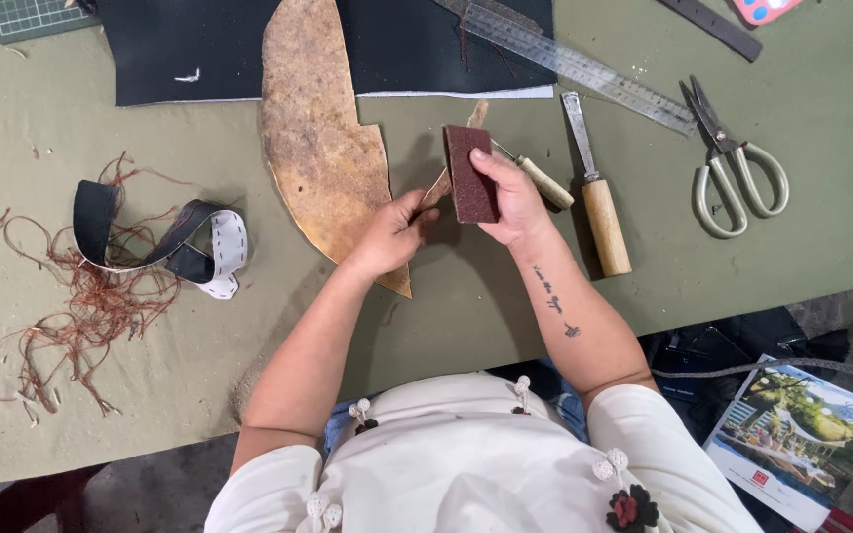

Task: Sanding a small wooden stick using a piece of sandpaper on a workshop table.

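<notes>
The left hand (387, 235) pinches a thin tan leather strip (443, 178), its grip closed on the lower end. The right hand (510, 197) holds a dark red sanding block (468, 173) against that strip, fingers wrapped round its edge. Both hover just above the green surface (446, 306). Beside the left hand lies a large curved piece of brown leather (320, 138). Right of the hands rest a wooden-handled chisel (596, 192) and scissors (733, 163). Farther off lie a metal ruler (584, 69) and black leather sheet (190, 49).

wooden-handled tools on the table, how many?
2. A chisel right of the right hand; a smaller tool partly hidden behind that hand. More may lie out of view.
</notes>
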